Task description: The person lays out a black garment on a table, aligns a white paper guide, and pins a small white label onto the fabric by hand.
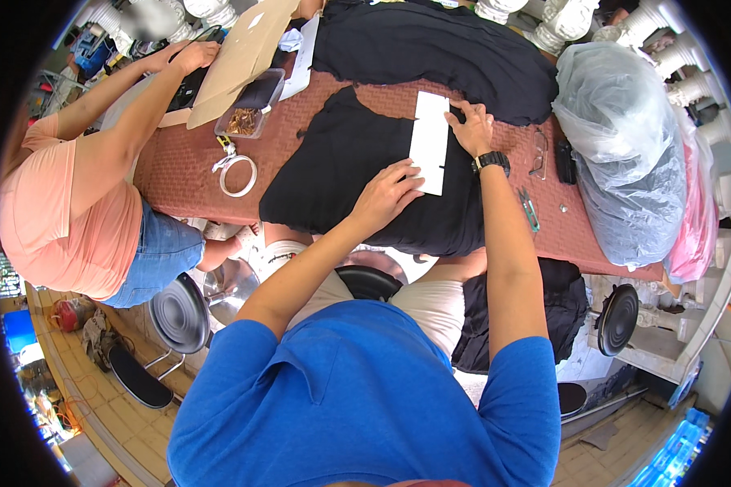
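A white card strip [430, 150] with small dark notches on its edges lies lengthwise on a black garment [333, 166] spread over the table. My left hand [387, 195] rests flat on the cloth, fingertips on the card's lower left edge. At the card's upper right edge is my right hand [471, 130], its thumb and fingers spread and touching the card's side. Both hands look open, pressing rather than gripping. The garment hangs over the table's near edge towards my lap.
On the reddish table [175, 183] lie glasses [538, 154], green-handled thread snips [529, 209] and a white ring [238, 176]. More black cloth [430, 45] lies behind. Filled plastic bags [617, 146] stand right. A person [73, 203] on the left handles an open cardboard box [244, 61].
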Tool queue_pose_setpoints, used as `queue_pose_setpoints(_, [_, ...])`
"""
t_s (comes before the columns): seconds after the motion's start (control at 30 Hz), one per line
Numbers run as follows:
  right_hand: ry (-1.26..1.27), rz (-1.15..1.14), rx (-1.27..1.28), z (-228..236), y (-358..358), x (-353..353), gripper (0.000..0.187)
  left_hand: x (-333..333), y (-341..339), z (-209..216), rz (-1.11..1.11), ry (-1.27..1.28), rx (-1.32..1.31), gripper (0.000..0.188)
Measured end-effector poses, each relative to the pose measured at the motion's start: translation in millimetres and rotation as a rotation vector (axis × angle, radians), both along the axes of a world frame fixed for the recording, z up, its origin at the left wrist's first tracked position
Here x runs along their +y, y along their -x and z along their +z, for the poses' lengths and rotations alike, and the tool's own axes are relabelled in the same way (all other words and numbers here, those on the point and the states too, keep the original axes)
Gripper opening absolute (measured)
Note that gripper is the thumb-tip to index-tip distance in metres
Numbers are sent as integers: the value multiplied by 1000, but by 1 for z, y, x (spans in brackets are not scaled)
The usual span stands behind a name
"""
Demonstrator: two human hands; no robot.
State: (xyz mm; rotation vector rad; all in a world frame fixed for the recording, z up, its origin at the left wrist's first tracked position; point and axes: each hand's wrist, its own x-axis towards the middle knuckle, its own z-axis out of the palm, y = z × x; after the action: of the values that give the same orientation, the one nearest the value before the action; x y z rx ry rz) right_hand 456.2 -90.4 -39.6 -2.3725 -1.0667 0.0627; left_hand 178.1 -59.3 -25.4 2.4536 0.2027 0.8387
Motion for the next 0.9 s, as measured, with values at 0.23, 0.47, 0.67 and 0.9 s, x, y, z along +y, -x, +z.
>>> queue_pose_setpoints(0.23, [-11, 4, -12, -1, -1, 0, 40, 0, 0, 0, 7, 2, 1, 21])
queue_pose_setpoints(0.47, [-21, 9, 2, 1, 1, -1, 40, -1, 0, -2, 14, 17, 8, 20])
queue_pose_setpoints(0.67, [-10, 4, 6, 2, 2, -2, 40, 0, 0, -2, 14, 13, 6, 20])
queue_pose_setpoints(0.9, [-24, 7, -4, 3, 2, -1, 39, 0, 0, 0, 11, 0, -2, 21])
